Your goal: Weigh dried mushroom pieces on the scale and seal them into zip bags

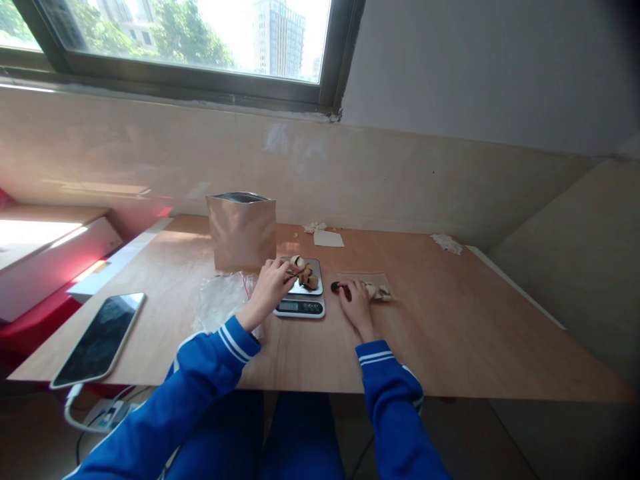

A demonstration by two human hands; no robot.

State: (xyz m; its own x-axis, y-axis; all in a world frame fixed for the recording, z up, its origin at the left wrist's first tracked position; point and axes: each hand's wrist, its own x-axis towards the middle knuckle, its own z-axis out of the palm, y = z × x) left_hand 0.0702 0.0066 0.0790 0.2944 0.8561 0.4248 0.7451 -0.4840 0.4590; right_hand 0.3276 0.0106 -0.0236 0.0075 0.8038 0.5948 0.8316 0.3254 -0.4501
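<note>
Fingers of the left hand [273, 285] are bending over brown, wrinkled, curled pieces [309, 279], which are sitting on the scale [299, 307]; whether they are gripping any, I cannot tell. The right hand's [357, 308] fingers are curling at a dark, rounded piece [335, 287], grip unclear, beside a clear bag [373, 277]. A brown pouch [243, 233] is standing open behind.

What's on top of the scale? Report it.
Brown pieces lie on the scale; a pale piece shows by the left hand, held or resting, I cannot tell. That hand covers part of the scale's left side, hiding anything beneath.
</note>
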